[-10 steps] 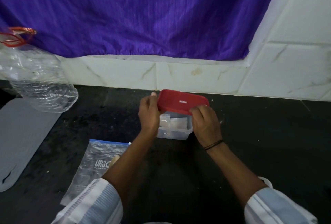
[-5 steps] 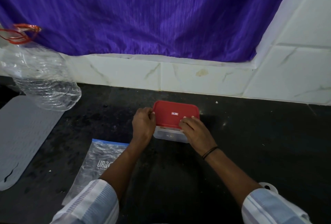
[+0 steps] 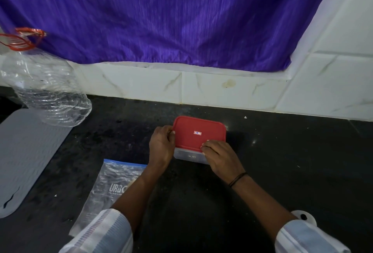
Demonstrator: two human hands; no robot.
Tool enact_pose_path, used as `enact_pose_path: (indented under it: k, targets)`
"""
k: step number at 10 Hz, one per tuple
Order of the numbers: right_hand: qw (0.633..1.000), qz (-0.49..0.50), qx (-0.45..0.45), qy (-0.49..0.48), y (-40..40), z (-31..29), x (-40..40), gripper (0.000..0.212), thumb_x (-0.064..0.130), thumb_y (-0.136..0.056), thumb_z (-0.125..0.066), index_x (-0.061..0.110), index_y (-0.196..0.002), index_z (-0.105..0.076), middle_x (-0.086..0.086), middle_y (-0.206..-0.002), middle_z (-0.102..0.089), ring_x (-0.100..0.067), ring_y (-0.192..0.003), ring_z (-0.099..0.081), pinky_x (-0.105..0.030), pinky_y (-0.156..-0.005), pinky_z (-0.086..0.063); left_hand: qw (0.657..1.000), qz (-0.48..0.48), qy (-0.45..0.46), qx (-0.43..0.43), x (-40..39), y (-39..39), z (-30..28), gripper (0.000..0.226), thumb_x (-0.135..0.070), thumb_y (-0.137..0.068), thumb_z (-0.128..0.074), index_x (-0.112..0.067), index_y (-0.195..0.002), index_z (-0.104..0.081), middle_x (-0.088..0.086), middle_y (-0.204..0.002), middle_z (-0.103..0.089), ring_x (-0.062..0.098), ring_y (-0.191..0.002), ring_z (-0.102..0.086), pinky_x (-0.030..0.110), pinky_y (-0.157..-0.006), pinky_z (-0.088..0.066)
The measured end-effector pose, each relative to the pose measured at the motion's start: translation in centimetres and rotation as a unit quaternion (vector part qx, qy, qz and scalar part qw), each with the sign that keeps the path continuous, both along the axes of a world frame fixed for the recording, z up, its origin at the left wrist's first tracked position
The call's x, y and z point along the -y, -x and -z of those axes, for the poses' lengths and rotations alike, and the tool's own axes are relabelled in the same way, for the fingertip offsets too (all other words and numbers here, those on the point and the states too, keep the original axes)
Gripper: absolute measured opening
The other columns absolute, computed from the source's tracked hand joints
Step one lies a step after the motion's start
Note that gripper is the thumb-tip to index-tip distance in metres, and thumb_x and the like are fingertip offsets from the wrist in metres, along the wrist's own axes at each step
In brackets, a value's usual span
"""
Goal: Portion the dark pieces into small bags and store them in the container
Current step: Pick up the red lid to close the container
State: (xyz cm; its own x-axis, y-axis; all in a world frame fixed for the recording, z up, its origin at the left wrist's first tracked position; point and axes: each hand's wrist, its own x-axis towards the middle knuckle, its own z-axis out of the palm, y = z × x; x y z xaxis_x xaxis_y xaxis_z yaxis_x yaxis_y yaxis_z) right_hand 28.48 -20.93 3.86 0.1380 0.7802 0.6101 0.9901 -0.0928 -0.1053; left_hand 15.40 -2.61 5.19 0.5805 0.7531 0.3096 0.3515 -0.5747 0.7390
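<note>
A small clear plastic container [image 3: 189, 156] stands on the black counter [image 3: 282, 172], covered by its red lid [image 3: 198, 133], which lies flat on top. My left hand [image 3: 161, 147] grips the lid's left edge with curled fingers. My right hand [image 3: 219, 156] presses the lid's near right corner, fingertips bent down onto it. The container's contents are hidden under the lid. No dark pieces or small filled bags show.
A clear zip bag with a blue strip and white lettering [image 3: 113, 184] lies left of my left forearm. A grey mat [image 3: 26, 151] and a crumpled clear plastic bottle [image 3: 48, 95] sit at the far left. A white round object [image 3: 302, 217] peeks out by my right sleeve. A tiled wall and purple cloth stand behind.
The red lid was held tilted above the open container; it has come down and now lies flat on it, with both hands lowered onto its edges.
</note>
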Motion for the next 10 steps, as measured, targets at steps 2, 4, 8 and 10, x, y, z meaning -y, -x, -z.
enact_pose_path:
  k: [2, 4, 8, 10]
  targets:
    - [0.999, 0.021, -0.031, -0.034, 1.2, 1.6, 0.4, 0.02, 0.001, -0.083, -0.068, 0.002, -0.102, -0.07, -0.012, -0.109, -0.065, -0.026, -0.103, -0.058, -0.038, -0.091, -0.046, 0.999, -0.025, 0.039, 0.021, 1.1, 0.4, 0.9, 0.013, -0.018, -0.102, -0.054, -0.01, -0.105, -0.064, 0.003, -0.1, -0.06, 0.018, -0.091, -0.058, 0.034, -0.08, -0.049]
    - [0.997, 0.072, -0.028, 0.006, 0.7, 2.1, 0.0, 0.018, 0.013, -0.086, -0.063, 0.009, -0.103, -0.068, -0.009, -0.116, -0.064, -0.03, -0.119, -0.055, -0.053, -0.107, -0.037, 0.989, -0.031, 0.139, 0.032, 1.2, -0.1, 1.4, 0.011, -0.027, -0.103, -0.052, -0.018, -0.104, -0.057, 0.003, -0.101, -0.064, 0.018, -0.09, -0.063, 0.033, -0.075, -0.052]
    - [0.994, 0.087, 0.034, 0.065, 0.7, 0.7, 0.2, 0.032, 0.025, -0.089, -0.052, 0.012, -0.114, -0.067, -0.006, -0.117, -0.065, -0.029, -0.113, -0.06, -0.044, -0.1, -0.047, 0.988, -0.024, 0.15, 0.032, 1.5, -0.1, 0.7, 0.01, -0.024, -0.104, -0.05, -0.016, -0.101, -0.054, 0.002, -0.095, -0.064, 0.018, -0.086, -0.063, 0.026, -0.067, -0.048]
    - [0.986, 0.108, 0.002, 0.128, 1.1, -1.8, -0.3, 0.035, 0.041, -0.092, -0.048, 0.016, -0.108, -0.067, -0.001, -0.112, -0.063, -0.025, -0.1, -0.06, -0.039, -0.085, -0.049, 0.999, -0.021, 0.001, -0.045, 0.4, 0.0, 0.6, 0.017, -0.028, -0.102, -0.051, -0.013, -0.104, -0.059, 0.008, -0.102, -0.065, 0.027, -0.094, -0.061, 0.043, -0.079, -0.052]
